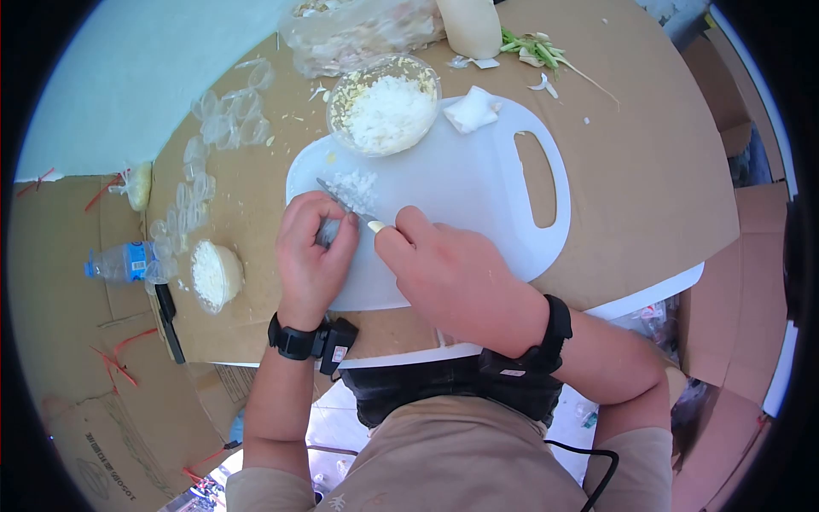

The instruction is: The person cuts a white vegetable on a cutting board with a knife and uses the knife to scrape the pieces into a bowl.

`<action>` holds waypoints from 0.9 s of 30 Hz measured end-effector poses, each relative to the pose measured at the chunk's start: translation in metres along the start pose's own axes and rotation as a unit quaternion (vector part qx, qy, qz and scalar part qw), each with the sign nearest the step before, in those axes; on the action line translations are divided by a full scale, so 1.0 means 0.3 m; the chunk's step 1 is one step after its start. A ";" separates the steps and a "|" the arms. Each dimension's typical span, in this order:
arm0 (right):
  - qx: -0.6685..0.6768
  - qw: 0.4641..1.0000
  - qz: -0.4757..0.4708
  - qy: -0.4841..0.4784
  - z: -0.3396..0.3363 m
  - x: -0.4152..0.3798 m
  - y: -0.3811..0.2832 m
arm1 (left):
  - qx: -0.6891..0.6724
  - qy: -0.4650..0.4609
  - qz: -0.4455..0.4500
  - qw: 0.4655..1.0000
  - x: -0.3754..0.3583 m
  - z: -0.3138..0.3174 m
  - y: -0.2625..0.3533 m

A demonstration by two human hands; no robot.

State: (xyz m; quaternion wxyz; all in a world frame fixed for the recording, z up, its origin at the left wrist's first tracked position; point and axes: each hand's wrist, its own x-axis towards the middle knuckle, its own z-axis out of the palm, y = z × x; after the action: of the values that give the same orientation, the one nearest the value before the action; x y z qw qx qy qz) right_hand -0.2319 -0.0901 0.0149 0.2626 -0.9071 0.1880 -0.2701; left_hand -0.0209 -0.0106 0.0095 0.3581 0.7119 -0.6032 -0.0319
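My right hand (444, 264) is closed around the pale handle of a small knife (348, 205) above the white cutting board (461, 192). The blade points up and left across a small heap of chopped white bits (356, 189). My left hand (314, 243) is beside the blade, its thumb and index finger bent close to it; something whitish shows between them, too small to make out. Behind the heap, a clear bowl (384, 106) holds chopped white and yellowish pieces. A folded white cloth or tissue (472, 110) lies on the board's back edge.
A small cup of white bits (215, 275) and clear plastic cups (230, 118) stand at the left. Toward the back are a plastic bag (358, 38), a pale container (471, 27) and green stalks (542, 49). A bottle (124, 262) lies beyond the left edge.
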 end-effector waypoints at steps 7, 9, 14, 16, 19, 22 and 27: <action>-0.009 1.000 0.016 -0.008 -0.009 0.004 -0.001 | 0.005 0.005 0.008 1.000 -0.005 -0.002 0.002; -0.009 1.000 0.015 0.011 -0.002 0.006 0.004 | 0.002 0.001 0.002 1.000 -0.014 0.000 -0.001; -0.009 0.999 0.016 0.036 0.002 0.001 0.003 | -0.001 0.013 -0.017 1.000 -0.015 -0.002 0.017; -0.035 0.999 -0.003 0.025 -0.006 0.003 0.001 | 0.005 0.011 -0.006 1.000 -0.017 0.000 0.011; -0.027 0.999 -0.002 0.019 -0.009 0.005 0.003 | 0.001 0.004 -0.001 1.000 -0.020 0.004 -0.005; -0.028 0.999 0.005 0.025 -0.009 0.002 0.005 | 0.006 0.002 0.008 1.000 -0.016 0.001 -0.012; -0.013 1.000 0.024 0.005 -0.028 -0.008 0.013 | 0.003 -0.007 0.003 1.000 -0.009 -0.011 0.004</action>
State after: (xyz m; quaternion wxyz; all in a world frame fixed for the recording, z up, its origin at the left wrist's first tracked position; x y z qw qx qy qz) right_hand -0.2395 -0.0951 0.0178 0.2563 -0.9044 0.2141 -0.2656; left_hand -0.0212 -0.0067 0.0116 0.3521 0.7109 -0.6078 -0.0343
